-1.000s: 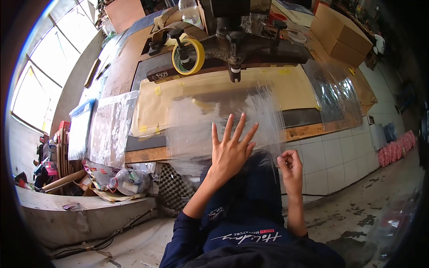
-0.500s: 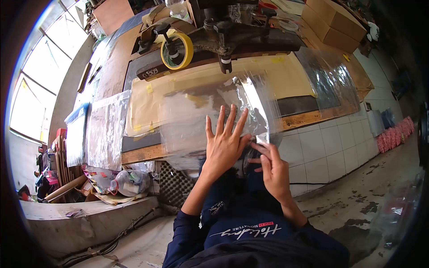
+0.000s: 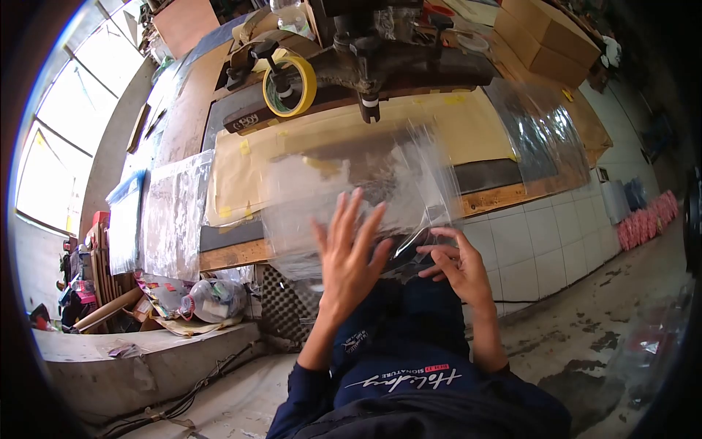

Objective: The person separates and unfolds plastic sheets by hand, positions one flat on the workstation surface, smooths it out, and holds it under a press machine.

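A clear plastic sheet or bag (image 3: 329,194) lies on the brown paper board at the table's front, its near edge hanging over the wooden rim. My left hand (image 3: 347,256) is over its near part, fingers spread and slightly blurred; whether it touches the plastic I cannot tell. At the sheet's near right corner is my right hand (image 3: 462,269), fingers apart and loosely bent, with no clear grip on the plastic. Shiny creases run along that right edge.
A dark metal press frame (image 3: 358,69) stands behind the sheet, with a yellow tape roll (image 3: 310,88) hung on it. More clear plastic lies left (image 3: 175,212) and right (image 3: 537,124). Cardboard boxes (image 3: 545,44) sit at the back right. A large plastic bottle (image 3: 216,298) lies lower left.
My left hand has lifted or slid back toward me and left from its flat place on the plastic. My right hand has moved slightly right, its fingers opening apart.
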`<action>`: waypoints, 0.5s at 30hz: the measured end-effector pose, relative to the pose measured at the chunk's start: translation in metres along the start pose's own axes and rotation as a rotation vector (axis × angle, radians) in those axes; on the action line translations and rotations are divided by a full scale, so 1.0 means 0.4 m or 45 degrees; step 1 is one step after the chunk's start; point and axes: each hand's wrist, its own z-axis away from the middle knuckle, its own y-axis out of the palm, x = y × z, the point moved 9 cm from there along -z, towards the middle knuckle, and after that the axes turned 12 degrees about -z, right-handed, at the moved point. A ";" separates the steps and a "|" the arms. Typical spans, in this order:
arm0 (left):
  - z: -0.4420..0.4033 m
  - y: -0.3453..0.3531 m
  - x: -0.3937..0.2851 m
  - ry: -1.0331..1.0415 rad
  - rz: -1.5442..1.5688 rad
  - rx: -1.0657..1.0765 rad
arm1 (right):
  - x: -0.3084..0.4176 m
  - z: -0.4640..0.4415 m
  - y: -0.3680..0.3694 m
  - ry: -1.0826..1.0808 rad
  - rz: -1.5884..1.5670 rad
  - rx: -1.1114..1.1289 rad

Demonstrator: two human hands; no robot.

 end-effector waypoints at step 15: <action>0.387 0.031 0.266 -1.128 1.442 -0.753 | 0.096 0.046 0.014 -0.262 -0.402 0.101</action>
